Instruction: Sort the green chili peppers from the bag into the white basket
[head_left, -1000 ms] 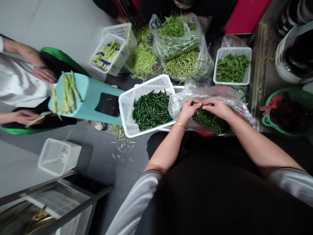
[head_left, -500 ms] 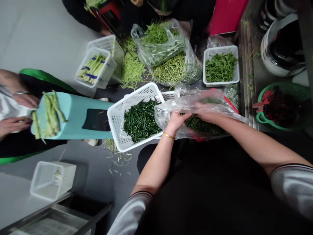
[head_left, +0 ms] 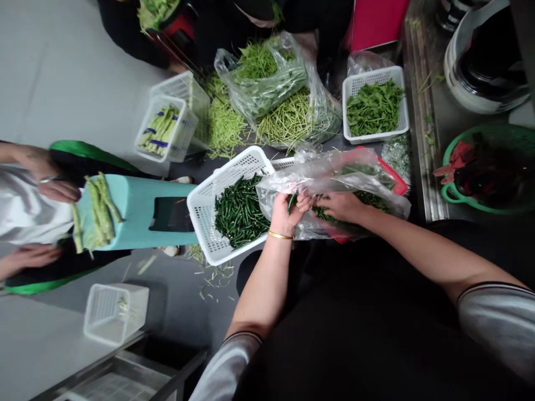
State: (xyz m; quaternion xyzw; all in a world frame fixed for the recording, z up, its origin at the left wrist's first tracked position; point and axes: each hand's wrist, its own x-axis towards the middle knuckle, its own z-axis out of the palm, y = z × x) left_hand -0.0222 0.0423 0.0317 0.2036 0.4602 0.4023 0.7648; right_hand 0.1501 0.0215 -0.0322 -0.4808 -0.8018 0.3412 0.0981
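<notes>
My left hand (head_left: pixel 288 211), with a gold bangle at the wrist, is closed around a green chili pepper (head_left: pixel 291 203) at the mouth of a clear plastic bag (head_left: pixel 276 186). Just right of it, my right hand (head_left: pixel 343 207) is inside the bag's opening with its fingertips drawn together; what they pinch, if anything, cannot be made out. Green chili peppers (head_left: pixel 370 199) lie in the bag under and beside this hand. Left of my hands, a white perforated basket (head_left: pixel 201 209) holds a heap of green chilies (head_left: pixel 240 211).
A teal stool (head_left: pixel 137 195) carries long green stalks (head_left: pixel 100 211), with a co-worker's hands (head_left: pixel 61 189) beside it. Bagged greens (head_left: pixel 271 92) and a white basket of leaves (head_left: pixel 376 108) stand beyond. A green colander (head_left: pixel 455 195) sits right; a white bin (head_left: pixel 136 312) lower left.
My left hand has turned to show its curled fingers and a chili. My right hand has drawn back slightly, its fingers now more visible. The co-worker's lower hand has moved off the stalks.
</notes>
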